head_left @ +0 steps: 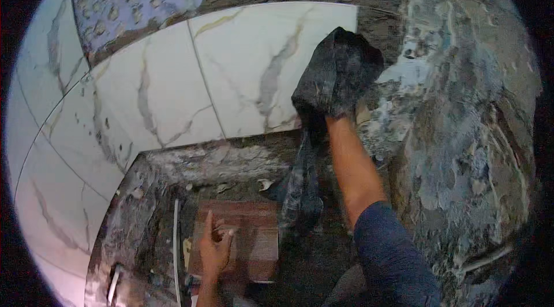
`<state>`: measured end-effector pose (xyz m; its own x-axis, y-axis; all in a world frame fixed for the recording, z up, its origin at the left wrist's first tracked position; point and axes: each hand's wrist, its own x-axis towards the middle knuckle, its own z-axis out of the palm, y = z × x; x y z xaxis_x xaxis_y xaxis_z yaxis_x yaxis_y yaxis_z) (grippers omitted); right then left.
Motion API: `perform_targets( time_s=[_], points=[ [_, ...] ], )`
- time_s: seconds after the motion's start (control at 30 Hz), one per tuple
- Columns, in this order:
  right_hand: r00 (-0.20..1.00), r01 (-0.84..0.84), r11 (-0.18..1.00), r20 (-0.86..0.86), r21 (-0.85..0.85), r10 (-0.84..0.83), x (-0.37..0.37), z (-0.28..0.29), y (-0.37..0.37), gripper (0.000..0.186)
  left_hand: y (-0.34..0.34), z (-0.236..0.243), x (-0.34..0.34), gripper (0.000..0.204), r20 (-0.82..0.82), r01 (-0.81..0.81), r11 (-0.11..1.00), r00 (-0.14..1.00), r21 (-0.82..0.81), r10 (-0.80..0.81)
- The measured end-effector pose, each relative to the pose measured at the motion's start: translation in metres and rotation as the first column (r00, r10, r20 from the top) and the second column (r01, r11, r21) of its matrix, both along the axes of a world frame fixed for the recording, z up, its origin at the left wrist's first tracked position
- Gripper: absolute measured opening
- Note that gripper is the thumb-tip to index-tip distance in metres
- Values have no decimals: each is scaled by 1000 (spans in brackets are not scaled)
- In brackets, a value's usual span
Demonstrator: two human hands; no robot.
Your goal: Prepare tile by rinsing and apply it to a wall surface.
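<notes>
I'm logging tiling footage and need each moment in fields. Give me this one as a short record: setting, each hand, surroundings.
setting: white marble-look tiles on a wall, bare rough mortar beside them
right hand: wrapped in a dark cloth, pressed at the tile edge, cloth tail hanging down
left hand: resting on a reddish-brown block
below: unfinished recess, thin white strip

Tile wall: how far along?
Done: several marble-look tiles are set. In hand: the right hand presses a dark cloth on the last tile's edge; the left hand rests on a brown block. Left: the rough bare wall is untiled.
</notes>
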<state>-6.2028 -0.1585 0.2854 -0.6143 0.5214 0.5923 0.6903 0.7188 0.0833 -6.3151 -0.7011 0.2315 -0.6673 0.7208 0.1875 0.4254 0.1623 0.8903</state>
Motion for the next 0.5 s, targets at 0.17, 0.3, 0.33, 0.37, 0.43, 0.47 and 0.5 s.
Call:
perform_targets(
  time_s=[0.17, 0.3, 0.33, 0.37, 0.43, 0.47, 0.5],
  points=[
    [974, -228, 967, 42, 113, 224, -94, -20, -43, 36, -12, 19, 3, 69, 59, -34, 999, 998, 18, 33],
    [945, -325, 927, 81, 187, 316, -160, -49, -116, 36, -17, 21, 6, 69, 93, -11, 999, 996, 47, 6],
    [939, -344, 916, 92, 206, 332, -161, -58, -128, 37, -20, 24, 7, 69, 106, -25, 999, 994, 44, 20],
    [936, -352, 909, 108, 223, 336, -162, -73, -147, 37, -21, 24, 8, 68, 125, -26, 999, 992, 41, 21],
    [930, -367, 895, 137, 254, 342, -158, -76, -148, 37, -23, 20, 5, 68, 131, -36, 999, 991, 25, 32],
    [934, -355, 902, 140, 245, 330, -149, -86, -146, 37, -26, 18, 3, 68, 128, -60, 998, 990, 16, 58],
    [909, -411, 867, 56, 282, 412, -138, -96, -145, 39, -30, 15, 0, 67, 117, -34, 999, 993, 29, 31]
  ],
)
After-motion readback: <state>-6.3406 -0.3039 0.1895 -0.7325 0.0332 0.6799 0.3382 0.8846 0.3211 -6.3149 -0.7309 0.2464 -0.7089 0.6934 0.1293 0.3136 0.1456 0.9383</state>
